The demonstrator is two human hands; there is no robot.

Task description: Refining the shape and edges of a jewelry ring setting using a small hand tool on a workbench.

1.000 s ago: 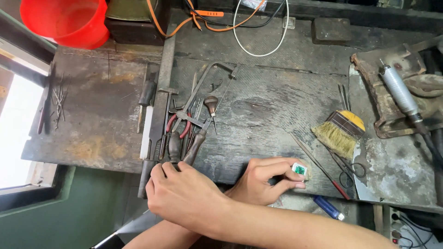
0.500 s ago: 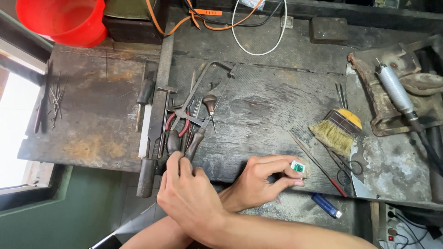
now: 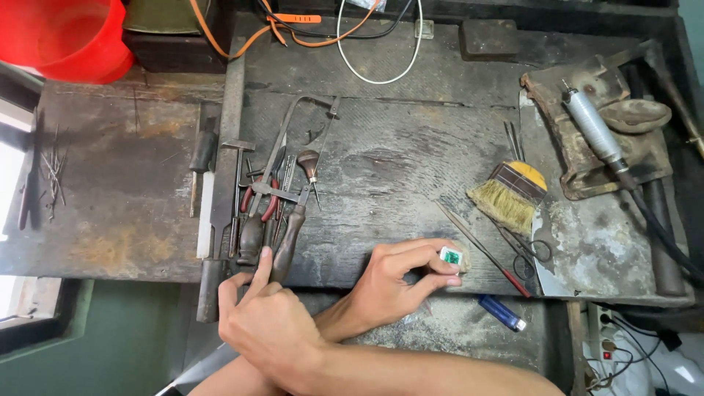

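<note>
Small piece: a white block with a green face (image 3: 449, 257), near the front edge of the counter (image 3: 411, 169), just right of centre.
Left grip: the left hand (image 3: 396, 282) passes under the other arm and pinches the block between thumb and fingertips.
Right grip: the right hand (image 3: 268, 330) crosses over to the left, unclenched and grasping nothing. Its forefinger lies stretched along the dark tool handle (image 3: 251, 238), beside a brown wooden handle (image 3: 290, 238).
Close by the block: a thin rod with a red end (image 3: 480, 246) slants just to its right. A blue tube (image 3: 502, 313) lies below it on the lower ledge.
In the way: the crossed right forearm hides the left wrist and the counter's front edge.
Tool row: red-handled pliers (image 3: 273, 205) and a saw frame (image 3: 293, 121) lie above the right hand.
Further right: a straw brush (image 3: 510, 194), small scissors (image 3: 532, 249) and a grey handpiece (image 3: 594, 132) on a leather pad.
Back: a white cable (image 3: 381, 70); a red bucket (image 3: 66, 37) at the far left corner.
Change: half a second ago the right hand covered the handle ends. It now sits a little nearer the person, forefinger extended. The left hand and block have kept their place.
</note>
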